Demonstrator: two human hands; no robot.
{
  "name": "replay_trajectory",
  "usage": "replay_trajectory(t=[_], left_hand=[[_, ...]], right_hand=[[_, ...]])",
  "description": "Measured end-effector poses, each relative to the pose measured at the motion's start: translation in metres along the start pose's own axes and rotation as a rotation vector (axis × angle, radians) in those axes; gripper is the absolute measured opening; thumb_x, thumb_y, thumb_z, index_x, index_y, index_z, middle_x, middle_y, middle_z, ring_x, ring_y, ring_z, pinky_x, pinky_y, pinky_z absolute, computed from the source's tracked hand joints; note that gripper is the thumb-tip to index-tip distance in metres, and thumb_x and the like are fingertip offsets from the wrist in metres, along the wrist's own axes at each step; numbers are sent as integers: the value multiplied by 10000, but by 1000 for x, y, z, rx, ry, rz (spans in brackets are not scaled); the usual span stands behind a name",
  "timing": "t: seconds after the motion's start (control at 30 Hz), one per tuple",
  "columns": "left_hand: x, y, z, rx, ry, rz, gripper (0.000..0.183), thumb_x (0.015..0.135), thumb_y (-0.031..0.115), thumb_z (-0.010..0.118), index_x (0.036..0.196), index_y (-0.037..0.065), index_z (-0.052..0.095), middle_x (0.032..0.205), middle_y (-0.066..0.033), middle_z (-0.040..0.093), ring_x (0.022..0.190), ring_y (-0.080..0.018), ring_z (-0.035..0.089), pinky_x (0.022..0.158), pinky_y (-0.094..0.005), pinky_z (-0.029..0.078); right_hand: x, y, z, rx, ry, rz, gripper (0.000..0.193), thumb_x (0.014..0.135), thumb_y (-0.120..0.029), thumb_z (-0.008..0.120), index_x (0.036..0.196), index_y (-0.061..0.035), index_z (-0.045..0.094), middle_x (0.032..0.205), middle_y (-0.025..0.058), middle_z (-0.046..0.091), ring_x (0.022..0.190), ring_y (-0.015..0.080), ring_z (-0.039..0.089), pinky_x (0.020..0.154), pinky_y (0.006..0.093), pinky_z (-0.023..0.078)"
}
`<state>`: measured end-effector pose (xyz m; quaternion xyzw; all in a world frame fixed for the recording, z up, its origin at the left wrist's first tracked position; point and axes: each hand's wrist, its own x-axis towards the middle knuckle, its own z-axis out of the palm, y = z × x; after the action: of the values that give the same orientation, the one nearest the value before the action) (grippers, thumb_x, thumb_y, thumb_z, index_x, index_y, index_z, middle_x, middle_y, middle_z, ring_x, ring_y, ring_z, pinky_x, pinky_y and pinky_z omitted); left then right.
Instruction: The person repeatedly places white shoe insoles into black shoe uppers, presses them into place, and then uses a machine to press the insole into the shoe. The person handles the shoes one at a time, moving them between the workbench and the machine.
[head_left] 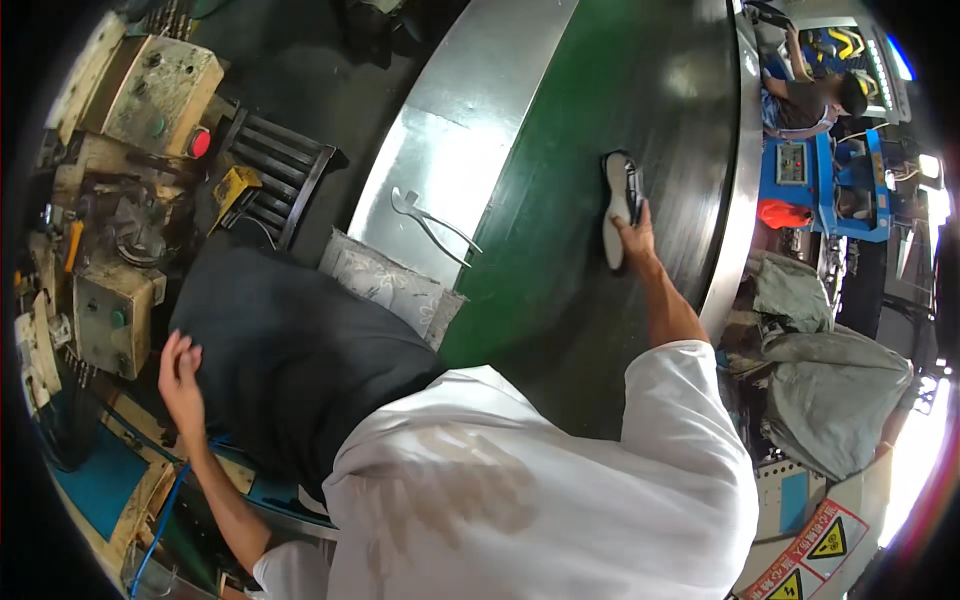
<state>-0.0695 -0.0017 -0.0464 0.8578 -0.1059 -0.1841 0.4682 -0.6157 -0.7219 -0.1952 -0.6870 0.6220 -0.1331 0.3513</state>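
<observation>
My right hand (635,234) reaches out over the green conveyor belt (570,310), its thumb and fingers closed on the near half of a shoe (617,215). The pale sole faces up and a dark, shiny upper shows along the right side. Whether the shoe rests on the belt or is just above it, I cannot tell. Low on the left, my left hand (182,385) is empty, with loosely bent fingers apart. It is beside my dark trouser leg and nearest to a worn metal control box (112,322) with a green button.
Metal pincers (430,222) lie on the steel ledge (440,130) beside the belt, near a patterned cloth pad (385,285). A dark slatted stool (282,160) and a control box with a red button (152,95) are at left. Another person (808,100) sits far right, near blue machinery.
</observation>
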Motion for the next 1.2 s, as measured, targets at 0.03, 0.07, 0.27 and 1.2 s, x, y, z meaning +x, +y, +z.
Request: replay_trajectory(t=[0.03,0.07,0.27,1.2], left_hand=[[3,17,25,-13,-46,38,391,1121,92,533,1498,-6,574,1317,-157,693,1103,-215,715,978,-353,583],[3,39,42,16,-68,74,393,1114,85,546,1494,-14,573,1323,-168,692,1107,-221,717,985,-358,584],[41,117,120,-346,-237,269,452,1096,100,576,1534,-3,532,1404,-172,655,1179,-218,703,1005,-346,574],[-8,56,34,-404,452,235,389,1104,227,580,1404,-12,645,1331,-255,698,1243,-348,681,1052,-399,520]], right_hand=[[-12,-11,10,-15,61,-44,961,882,-240,848,1653,-40,312,1341,156,664,1146,298,670,990,410,554],[-34,-46,30,186,-82,35,897,893,-254,840,1621,-36,363,1349,167,654,1142,290,676,967,427,564],[-164,-229,115,670,-392,172,895,924,-188,823,1642,-1,322,1325,192,662,1124,281,691,913,443,595],[-427,-502,321,142,-1034,-1010,734,1000,-414,715,1593,-65,462,1403,302,628,1315,439,569,1139,482,432]])
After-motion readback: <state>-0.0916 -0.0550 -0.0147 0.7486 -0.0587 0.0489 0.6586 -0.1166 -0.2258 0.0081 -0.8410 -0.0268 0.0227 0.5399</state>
